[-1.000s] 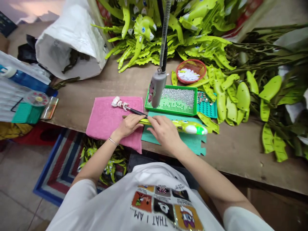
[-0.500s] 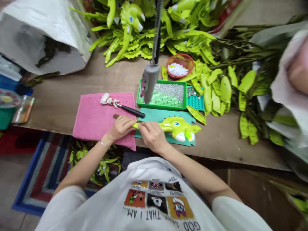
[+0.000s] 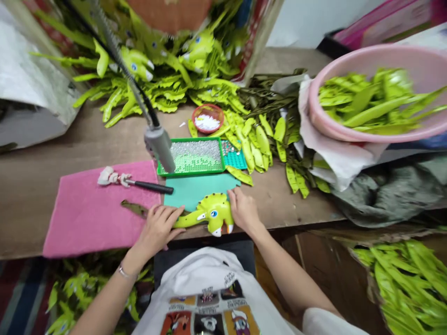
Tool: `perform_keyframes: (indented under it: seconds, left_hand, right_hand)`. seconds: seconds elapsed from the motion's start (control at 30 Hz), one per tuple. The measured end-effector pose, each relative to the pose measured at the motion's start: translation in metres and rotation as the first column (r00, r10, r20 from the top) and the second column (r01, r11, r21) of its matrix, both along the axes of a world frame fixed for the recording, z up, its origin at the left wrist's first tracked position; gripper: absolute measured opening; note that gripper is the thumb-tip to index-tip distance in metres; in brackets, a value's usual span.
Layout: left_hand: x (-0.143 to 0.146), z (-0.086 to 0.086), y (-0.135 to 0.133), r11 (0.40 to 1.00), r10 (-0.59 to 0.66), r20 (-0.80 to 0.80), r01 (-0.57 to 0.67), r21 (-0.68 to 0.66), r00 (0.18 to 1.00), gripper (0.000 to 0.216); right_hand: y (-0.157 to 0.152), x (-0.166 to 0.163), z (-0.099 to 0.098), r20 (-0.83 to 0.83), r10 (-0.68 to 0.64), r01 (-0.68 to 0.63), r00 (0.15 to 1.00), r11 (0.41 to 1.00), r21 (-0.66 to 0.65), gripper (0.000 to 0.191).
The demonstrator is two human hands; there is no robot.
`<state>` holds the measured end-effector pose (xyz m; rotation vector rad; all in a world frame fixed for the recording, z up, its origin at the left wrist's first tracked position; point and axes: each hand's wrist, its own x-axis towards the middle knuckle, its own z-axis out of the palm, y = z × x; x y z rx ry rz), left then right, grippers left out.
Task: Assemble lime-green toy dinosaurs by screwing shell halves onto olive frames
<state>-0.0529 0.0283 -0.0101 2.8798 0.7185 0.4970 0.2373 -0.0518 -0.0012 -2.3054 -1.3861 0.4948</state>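
A lime-green toy dinosaur head (image 3: 213, 211) with a long neck, a blue eye and white horn tips lies at the table's front edge, partly over a teal mat (image 3: 190, 188). My left hand (image 3: 160, 225) closes over the end of the neck, its fingertips partly hidden. Beyond that hand a brown strip (image 3: 134, 208) sticks out over the pink cloth (image 3: 101, 218). My right hand (image 3: 244, 209) grips the right side of the dinosaur head, with the thumb out of sight. On the cloth rests a black-handled tool (image 3: 152, 187) with a white-wrapped head.
A grey cylinder (image 3: 159, 146) hangs from a coiled cord over a green tray (image 3: 223, 163) of small silvery pieces. Behind stand a red basket (image 3: 220, 128) of white pieces and heaps of green parts (image 3: 258, 144). A pink tub (image 3: 314, 100) holds more at right.
The view has swung right. My right hand has moved from the neck to the right side of the dinosaur head. My left hand stays around the neck's end.
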Motion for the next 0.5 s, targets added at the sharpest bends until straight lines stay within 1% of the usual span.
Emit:
perform_keyframes:
  seconds: [0.07,0.13,0.2,0.27,0.3,0.37,0.43,0.5]
  left_hand:
    - [0.003,-0.003,0.005,0.998,-0.035,0.034,0.033,0.046,0.999,0.045]
    - [0.000,-0.004,0.015,0.996,-0.038,0.048,0.034,0.081,0.998,0.043]
    - [-0.004,-0.004,0.025,0.994,-0.005,0.041,0.000,0.108,0.999,0.039]
    - [-0.003,-0.002,0.030,0.993,0.051,0.016,-0.052,0.110,0.999,0.037]
    - [0.000,0.000,0.029,0.992,0.077,0.003,-0.077,0.100,0.997,0.038]
    - [0.012,0.005,0.021,0.993,0.110,-0.018,-0.109,0.052,0.994,0.046]
    - [0.029,0.006,0.009,0.996,0.090,-0.011,-0.090,-0.006,0.996,0.054]
    - [0.045,0.002,0.000,0.997,0.060,0.001,-0.060,-0.048,0.998,0.054]
  right_hand:
    - [0.004,-0.002,0.002,-0.049,0.029,-0.026,0.998,0.998,0.061,0.031]
    - [0.011,-0.004,0.003,-0.050,0.046,-0.039,0.998,0.989,0.141,0.029]
    - [0.021,-0.005,0.005,-0.055,0.081,-0.068,0.995,0.978,0.195,0.024]
    - [0.030,-0.005,0.005,-0.074,0.136,-0.117,0.988,0.969,0.215,0.017]
    - [0.033,-0.005,0.004,-0.089,0.158,-0.136,0.983,0.967,0.214,0.016]
    - [0.038,-0.003,0.000,-0.130,0.180,-0.152,0.975,0.968,0.198,0.020]
    - [0.040,0.000,-0.008,-0.175,0.168,-0.138,0.970,0.975,0.172,0.025]
    - [0.040,0.002,-0.019,-0.181,0.142,-0.115,0.973,0.982,0.152,0.027]
